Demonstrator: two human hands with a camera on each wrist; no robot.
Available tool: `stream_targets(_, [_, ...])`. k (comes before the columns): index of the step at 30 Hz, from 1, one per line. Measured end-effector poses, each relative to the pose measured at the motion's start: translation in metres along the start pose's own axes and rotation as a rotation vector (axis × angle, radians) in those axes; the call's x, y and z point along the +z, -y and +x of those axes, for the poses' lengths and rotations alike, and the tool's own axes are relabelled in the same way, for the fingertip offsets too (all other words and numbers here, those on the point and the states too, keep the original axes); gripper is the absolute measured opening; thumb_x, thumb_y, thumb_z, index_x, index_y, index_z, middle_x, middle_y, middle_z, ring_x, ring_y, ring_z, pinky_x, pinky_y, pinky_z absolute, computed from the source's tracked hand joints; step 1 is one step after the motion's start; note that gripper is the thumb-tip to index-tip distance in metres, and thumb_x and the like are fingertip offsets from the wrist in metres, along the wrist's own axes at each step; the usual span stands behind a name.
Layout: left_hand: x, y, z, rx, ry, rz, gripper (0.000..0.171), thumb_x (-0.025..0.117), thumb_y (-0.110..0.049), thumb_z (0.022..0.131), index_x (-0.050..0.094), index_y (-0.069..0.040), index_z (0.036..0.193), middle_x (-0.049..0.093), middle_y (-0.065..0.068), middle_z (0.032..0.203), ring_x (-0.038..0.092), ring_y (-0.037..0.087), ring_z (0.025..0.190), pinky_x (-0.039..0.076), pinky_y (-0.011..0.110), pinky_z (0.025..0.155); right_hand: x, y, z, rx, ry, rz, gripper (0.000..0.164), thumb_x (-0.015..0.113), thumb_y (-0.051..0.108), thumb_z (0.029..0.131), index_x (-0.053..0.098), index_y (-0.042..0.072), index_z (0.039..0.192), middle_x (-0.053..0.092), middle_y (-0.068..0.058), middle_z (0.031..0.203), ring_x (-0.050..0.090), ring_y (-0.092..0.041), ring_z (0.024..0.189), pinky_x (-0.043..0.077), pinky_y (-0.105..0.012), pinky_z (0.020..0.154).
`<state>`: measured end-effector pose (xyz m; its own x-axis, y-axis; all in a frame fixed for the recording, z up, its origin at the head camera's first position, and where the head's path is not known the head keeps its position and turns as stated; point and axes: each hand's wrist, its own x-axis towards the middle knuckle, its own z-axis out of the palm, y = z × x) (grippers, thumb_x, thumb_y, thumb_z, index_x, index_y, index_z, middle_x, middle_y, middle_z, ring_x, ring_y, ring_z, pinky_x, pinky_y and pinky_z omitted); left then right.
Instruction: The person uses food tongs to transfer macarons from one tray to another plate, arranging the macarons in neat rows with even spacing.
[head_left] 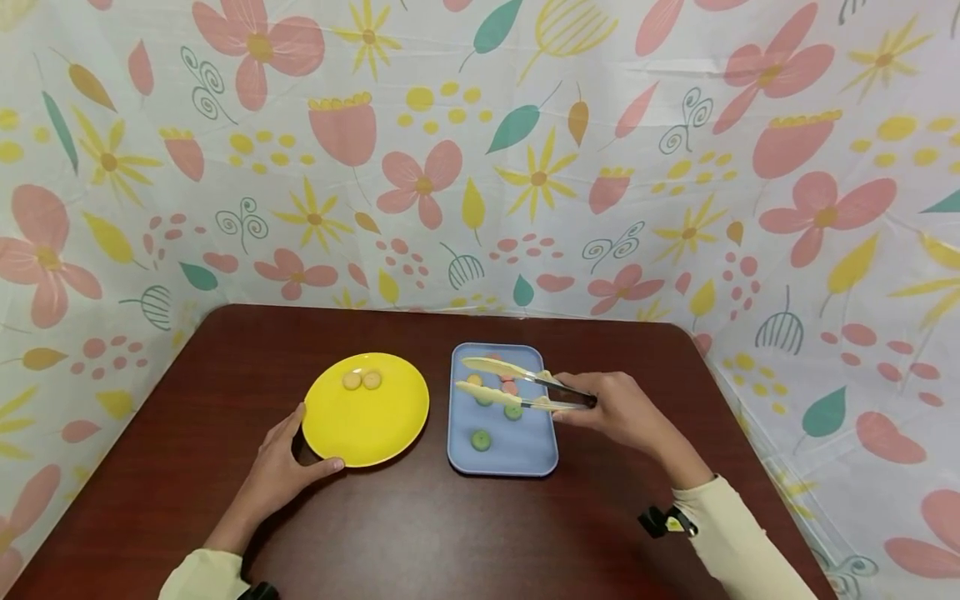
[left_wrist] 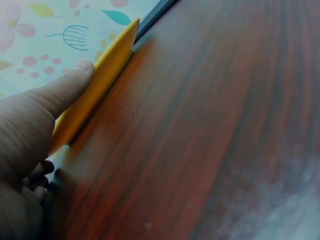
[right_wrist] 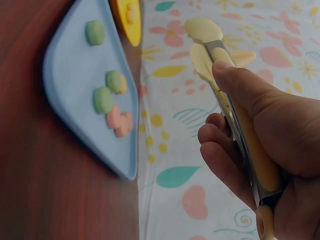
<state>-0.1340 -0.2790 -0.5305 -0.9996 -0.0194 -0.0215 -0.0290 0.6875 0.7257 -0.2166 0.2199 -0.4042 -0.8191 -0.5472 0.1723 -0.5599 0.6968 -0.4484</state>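
Note:
My left hand (head_left: 279, 467) holds the rim of a round yellow plate (head_left: 367, 433), its thumb on the near edge and its fingers along the left side. Two small round tan pieces (head_left: 362, 380) like macarons lie side by side on that plate. With my right hand (head_left: 618, 408) I grip tongs (head_left: 558, 392) that have pale cream tips. Above a blue tray (head_left: 517, 446) the tips stand apart, and no piece shows between them. Green pieces (right_wrist: 103, 100), pink pieces (right_wrist: 119, 121) and a yellow one (head_left: 475, 380) lie in the tray, partly hidden by the tongs in the head view.
Plate and tray stand side by side on a dark brown wooden table (head_left: 405, 533), a strip of tabletop between them. A flowered cloth (head_left: 450, 167) hangs behind the table and along its sides.

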Motion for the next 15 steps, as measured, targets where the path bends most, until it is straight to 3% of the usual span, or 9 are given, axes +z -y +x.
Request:
stream_targets(6, [-0.001, -0.002, 0.0, 0.004, -0.001, 0.0, 0.129, 0.084, -0.059, 0.077, 0.008, -0.003, 0.164, 0.018, 0.026, 0.167, 0.014, 0.052, 0.149, 0.024, 0.077, 0.107, 0.006, -0.009, -0.022, 0.017, 0.015, -0.015, 0.06, 0.082, 0.041, 0.086, 0.069, 0.008, 0.134, 0.074, -0.004, 0.12, 0.061, -0.006, 0.08, 0.047, -0.023, 0.065])
stream_targets(15, [0.0, -0.002, 0.0, -0.005, 0.006, -0.003, 0.129, 0.083, -0.06, 0.077, 0.007, -0.003, 0.164, 0.018, 0.027, 0.167, 0.014, 0.052, 0.149, 0.023, 0.078, 0.108, 0.015, -0.016, -0.047, -0.013, 0.021, -0.078, 0.053, 0.083, 0.038, 0.086, 0.073, 0.008, 0.128, 0.075, -0.002, 0.117, 0.071, -0.013, 0.1, 0.058, -0.033, 0.078])
